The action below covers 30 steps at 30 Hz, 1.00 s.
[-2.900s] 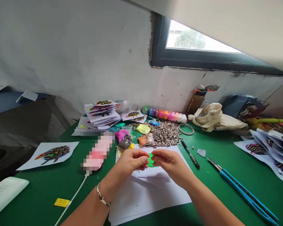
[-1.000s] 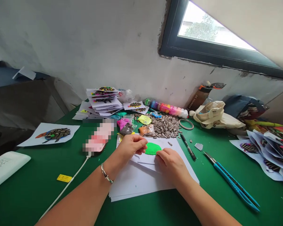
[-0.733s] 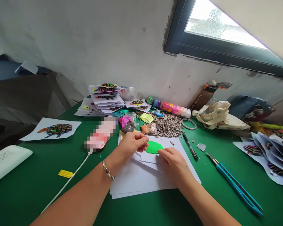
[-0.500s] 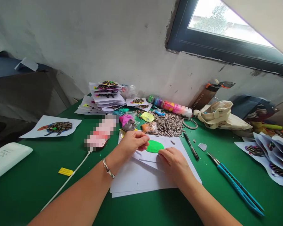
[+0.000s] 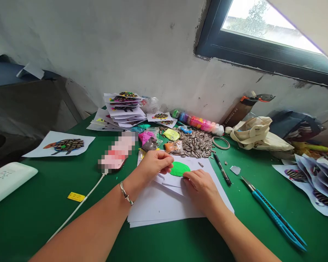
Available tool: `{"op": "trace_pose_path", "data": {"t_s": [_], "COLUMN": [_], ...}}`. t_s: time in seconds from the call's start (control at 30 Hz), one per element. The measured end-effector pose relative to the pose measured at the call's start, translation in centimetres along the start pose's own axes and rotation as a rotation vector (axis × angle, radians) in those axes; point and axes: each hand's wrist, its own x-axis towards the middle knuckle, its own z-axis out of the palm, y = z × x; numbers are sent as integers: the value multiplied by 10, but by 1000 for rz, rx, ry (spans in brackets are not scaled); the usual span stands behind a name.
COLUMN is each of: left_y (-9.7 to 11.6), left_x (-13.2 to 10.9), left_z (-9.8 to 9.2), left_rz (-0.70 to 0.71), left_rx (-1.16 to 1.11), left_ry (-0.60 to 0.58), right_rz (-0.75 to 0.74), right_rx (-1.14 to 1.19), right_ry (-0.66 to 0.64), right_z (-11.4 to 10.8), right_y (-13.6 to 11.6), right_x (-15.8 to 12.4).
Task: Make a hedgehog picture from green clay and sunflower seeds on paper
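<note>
A flat oval of bright green modelling clay [image 5: 180, 169] lies on a white sheet of paper [image 5: 168, 185] in front of me. At the clay's left edge, my left hand [image 5: 160, 162] is closed, thumb and forefinger pinched together against the rim. My right hand [image 5: 200, 185] rests on the paper with its fingers curled and pressed to the clay's lower right edge; its thumb is mostly hidden. More white sheets [image 5: 150, 209] are stacked underneath. A single sunflower seed [image 5: 200, 164] sits just beyond the clay.
Behind the paper are a heap of sunflower seeds [image 5: 198, 142] and bagged clay [image 5: 149, 139]. A pen [image 5: 222, 169] and a blue craft knife [image 5: 273, 214] lie at right. Left are a blurred pink device [image 5: 117, 154] with a cable [image 5: 79, 207] and a turtle picture [image 5: 65, 145].
Both hands stay at the clay's edges with hardly any movement. The whole view has shifted very slightly.
</note>
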Motion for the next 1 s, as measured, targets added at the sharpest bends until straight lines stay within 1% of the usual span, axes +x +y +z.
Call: {"op": "trace_pose_path", "data": {"t_s": [0.13,0.27,0.5,0.67,0.73,0.83,1.0], "left_y": [0,-1,-3,-4,-4,-4,-5], "left_x": [0,1,3,2,2,2,3], "left_z": [0,0,0,0,0,0,0], "left_rz": [-3,-3,-6,-4,-4,-3,2], "left_rx": [-3,-6,-4,0,3,7,8], "left_ry": [1,13,14,13,10,11,11], "right_rz": [50,54,3,-49,-43,-16,-1], "right_rx": [1,49,114,44,19,54,81], "right_ry": [-12,-23,-18,-48,-44,-43,-94], "right_z": [0,-3,-7,-8,-9,-12,-18], "right_y": [-1,-1,1,-5,-8,-7,-8], "right_x": [1,-1,-7,-6,-7,-7,-8]}}
